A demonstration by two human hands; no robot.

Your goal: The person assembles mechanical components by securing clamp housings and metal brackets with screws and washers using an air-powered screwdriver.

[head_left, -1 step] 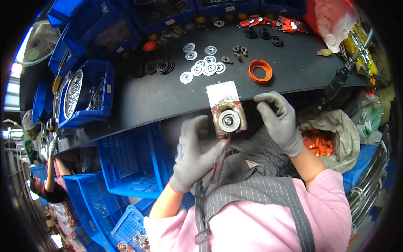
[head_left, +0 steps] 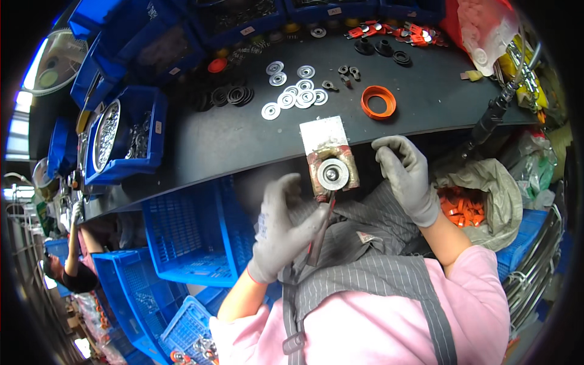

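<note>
A metal fixture with a bright flat plate [head_left: 323,132] juts out from the table edge, and a silver ring-shaped disc [head_left: 333,174] with a round ball-like centre sits in its worn holder. My left hand [head_left: 281,228], in a grey glove, is left of the holder with fingers curved and apart. Its thumb reaches the dark bar [head_left: 317,243] below the holder; I cannot tell whether they touch. My right hand [head_left: 406,176], also gloved, hovers right of the holder. Its fingers are bent, the thumb slightly apart from the forefinger, and nothing shows between them.
On the dark table [head_left: 213,143] lie silver discs [head_left: 304,97], an orange ring [head_left: 378,103], small metal parts [head_left: 345,77] and black rings [head_left: 239,96]. Blue bins [head_left: 128,137] stand left and behind. A power driver [head_left: 490,118] hangs right, above a sack [head_left: 502,207] of orange pieces. Another person [head_left: 70,271] works far left.
</note>
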